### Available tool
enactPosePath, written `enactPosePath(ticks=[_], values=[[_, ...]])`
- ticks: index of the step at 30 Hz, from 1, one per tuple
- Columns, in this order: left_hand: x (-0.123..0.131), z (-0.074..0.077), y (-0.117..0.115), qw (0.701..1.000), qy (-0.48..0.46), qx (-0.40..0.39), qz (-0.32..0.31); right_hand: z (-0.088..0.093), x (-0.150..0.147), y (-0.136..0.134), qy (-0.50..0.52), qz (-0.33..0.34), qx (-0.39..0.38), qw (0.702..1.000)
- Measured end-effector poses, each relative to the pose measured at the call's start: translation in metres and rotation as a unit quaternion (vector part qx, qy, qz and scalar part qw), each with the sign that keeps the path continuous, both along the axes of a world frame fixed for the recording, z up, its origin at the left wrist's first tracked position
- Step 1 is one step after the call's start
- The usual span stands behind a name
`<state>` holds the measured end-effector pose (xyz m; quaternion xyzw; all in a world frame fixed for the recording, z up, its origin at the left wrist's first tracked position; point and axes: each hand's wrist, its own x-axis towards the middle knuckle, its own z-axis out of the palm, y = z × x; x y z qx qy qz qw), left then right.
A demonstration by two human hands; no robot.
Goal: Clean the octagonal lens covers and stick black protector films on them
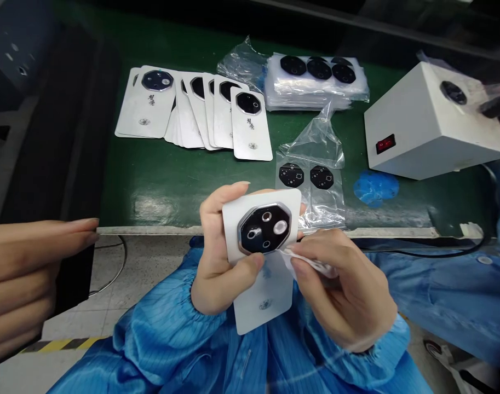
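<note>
My left hand [223,246] grips a white phone back panel [264,298] by its edges, fingers behind it and thumb in front. An octagonal black camera module [263,229] with a metal rim and several round lenses sits on the upper part of the panel. My right hand [344,290] pinches a white wipe [309,262] and presses it against the panel just below the module's lower right edge. The wipe's folded end is partly hidden by my fingers.
On the green bench mat [163,191] lie overlapping white panels [200,109] and plastic bags of black octagonal modules [317,82]. A white box with a red switch [430,123] stands to the right. A co-worker's hand [23,279] intrudes at the left.
</note>
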<state>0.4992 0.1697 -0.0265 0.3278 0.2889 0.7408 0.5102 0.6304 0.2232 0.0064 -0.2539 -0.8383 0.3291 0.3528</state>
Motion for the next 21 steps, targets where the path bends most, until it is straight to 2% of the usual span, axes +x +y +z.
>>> enactPosePath(ticks=[7,16,21], values=[[0.003,0.001,-0.002,0.996,0.079,-0.007,0.042,-0.002,-0.005,-0.002,0.007,-0.022,0.034,0.999],[0.004,0.001,-0.003,0.989,0.132,-0.003,0.073,-0.003,-0.01,-0.001,-0.001,-0.022,-0.009,1.0],[0.008,0.001,-0.003,0.99,0.116,0.009,0.074,-0.004,-0.011,-0.002,0.001,-0.023,-0.021,1.0]])
